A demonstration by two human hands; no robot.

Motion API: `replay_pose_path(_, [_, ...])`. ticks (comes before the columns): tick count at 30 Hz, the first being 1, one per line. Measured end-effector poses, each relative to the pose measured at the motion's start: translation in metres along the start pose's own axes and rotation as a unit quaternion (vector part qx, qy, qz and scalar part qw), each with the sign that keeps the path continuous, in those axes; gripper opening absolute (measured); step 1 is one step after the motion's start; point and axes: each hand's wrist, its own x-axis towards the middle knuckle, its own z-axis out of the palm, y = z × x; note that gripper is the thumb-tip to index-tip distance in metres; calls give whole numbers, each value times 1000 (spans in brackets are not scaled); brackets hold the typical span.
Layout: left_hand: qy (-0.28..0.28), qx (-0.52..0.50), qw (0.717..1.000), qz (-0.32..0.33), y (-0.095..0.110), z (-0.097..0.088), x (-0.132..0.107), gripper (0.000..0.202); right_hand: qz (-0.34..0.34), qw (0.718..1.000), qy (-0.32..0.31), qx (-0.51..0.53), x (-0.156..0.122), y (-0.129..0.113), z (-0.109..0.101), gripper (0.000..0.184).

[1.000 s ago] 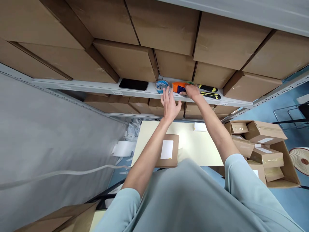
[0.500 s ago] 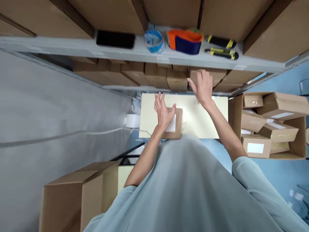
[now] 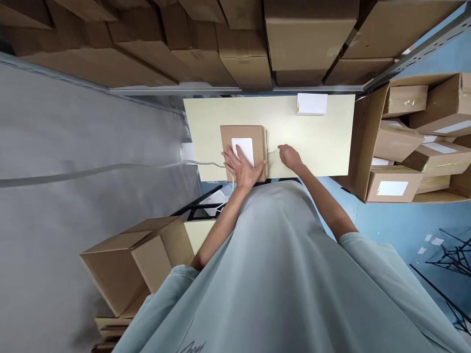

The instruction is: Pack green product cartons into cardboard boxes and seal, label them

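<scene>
A flat brown cardboard box (image 3: 243, 131) with a white label (image 3: 243, 148) on its top lies on the cream tabletop (image 3: 287, 132). My left hand (image 3: 243, 169) rests on the box's lower part, fingers spread, covering some of the label. To the right of the box is my right hand (image 3: 289, 157), its fingers pinched together. A thin pale strip (image 3: 272, 151), which looks like tape, runs from the box's right side to those fingertips. At the table's back edge lies a small white box or label stack (image 3: 312, 104).
Shelved cardboard boxes (image 3: 243, 54) line the back above the table. On the right stands a large open carton (image 3: 358, 147) holding several labelled boxes. An open empty carton (image 3: 136, 260) sits at lower left. A white cable (image 3: 110, 169) crosses from the left wall.
My right hand has come down from near the shelf to beside the box, fingers now pinched. My left hand has settled flat on the box. The view has tilted downward.
</scene>
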Motion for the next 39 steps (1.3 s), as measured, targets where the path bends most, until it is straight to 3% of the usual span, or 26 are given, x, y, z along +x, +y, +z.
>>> replay_pose_path(4, [5, 5, 1000, -17, -1, 2, 4, 140, -20, 999, -6, -26, 19, 0, 2, 61])
replay_pose_path(8, [4, 11, 1000, -29, 1, 7, 8, 146, -62, 995, -28, -69, 30, -2, -2, 42])
replay_pose_path(10, [3, 15, 999, -33, 2, 8, 9, 146, -71, 994, -30, -80, 30, -4, -4, 36])
replay_pose_path(17, [7, 23, 1000, -16, 0, 4, 9, 140, -77, 992, 12, -98, 19, -8, -22, 39])
replay_pose_path(25, [0, 48, 999, -5, 1, -1, 5, 138, -126, 971, -81, -184, 17, -13, -58, 45])
replay_pose_path(31, [-10, 63, 998, 12, 1, -5, 2, 136, -167, 949, -135, -232, 15, -18, -79, 31])
replay_pose_path(36, [-11, 62, 998, 13, 1, -4, 4, 136, -165, 954, -153, -199, 16, -15, -92, 26])
replay_pose_path(39, [-10, 62, 998, 13, -1, -3, 4, 138, -144, 965, -190, -107, 23, -9, -96, 17])
